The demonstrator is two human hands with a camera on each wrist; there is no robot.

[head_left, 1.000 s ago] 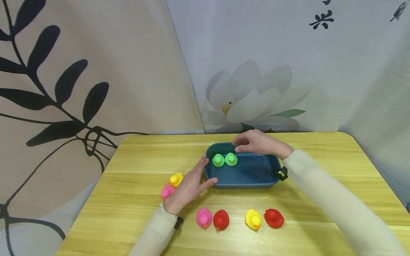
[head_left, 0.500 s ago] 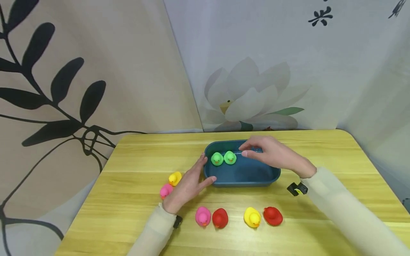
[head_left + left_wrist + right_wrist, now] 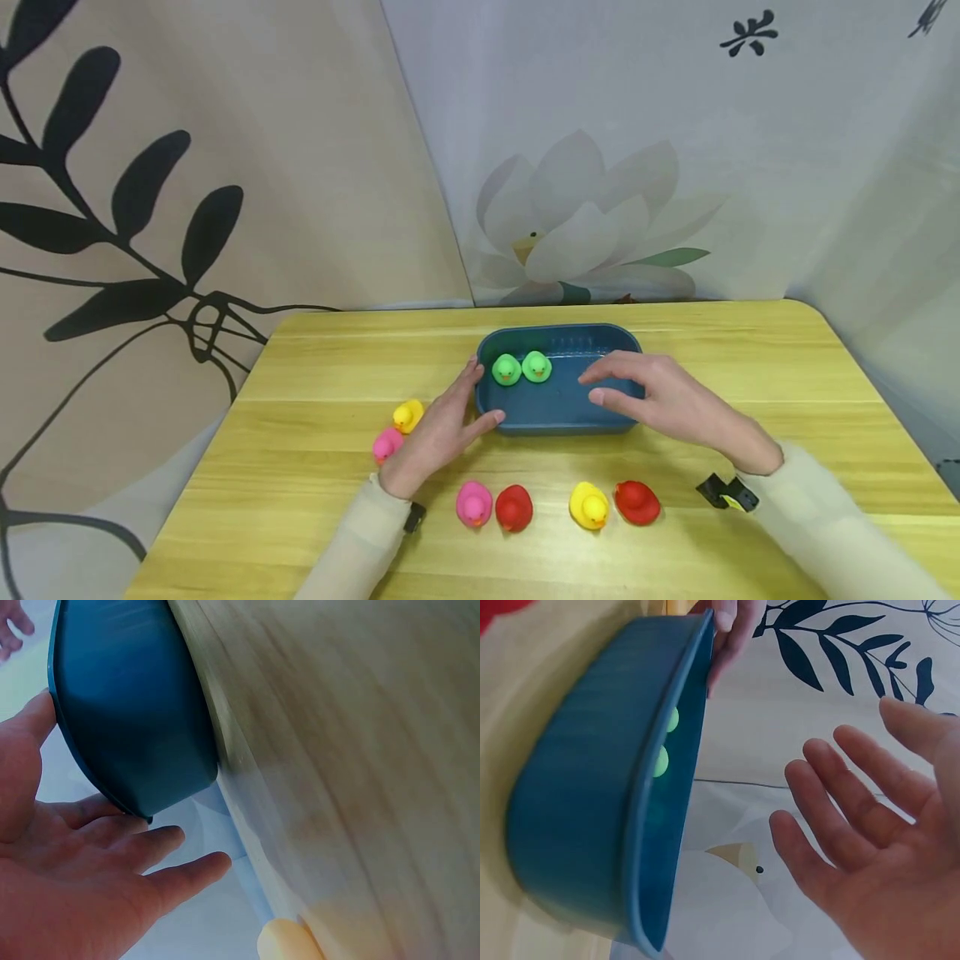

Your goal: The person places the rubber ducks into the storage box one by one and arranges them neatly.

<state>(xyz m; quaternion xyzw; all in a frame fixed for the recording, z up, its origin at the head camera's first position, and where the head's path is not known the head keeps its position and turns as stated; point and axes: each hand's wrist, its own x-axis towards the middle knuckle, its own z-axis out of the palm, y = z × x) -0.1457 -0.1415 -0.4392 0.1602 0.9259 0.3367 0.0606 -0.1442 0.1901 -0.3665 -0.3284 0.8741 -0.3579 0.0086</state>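
Observation:
Two green toy ducks (image 3: pixel 522 367) sit side by side in the left part of a dark blue tub (image 3: pixel 570 421). My left hand (image 3: pixel 442 433) touches the tub's left end, thumb and fingers spread along its rim, as the left wrist view also shows. Over the tub's right end hovers my right hand (image 3: pixel 667 400), with nothing in its fingers. In the right wrist view its fingers (image 3: pixel 832 802) are loosely bent and apart from the tub (image 3: pixel 577 795).
Front of the tub lie a pink duck (image 3: pixel 474 504), a red duck (image 3: pixel 513 508), a yellow duck (image 3: pixel 588 506) and another red duck (image 3: pixel 637 502). Beside my left hand are a yellow duck (image 3: pixel 408 415) and a pink duck (image 3: pixel 387 445). A printed cloth hangs behind the table (image 3: pixel 300 517).
My right hand has moved right and toward me, from the tub's back rim to over its right end. The left hand stays at the left end, and the green ducks keep their places.

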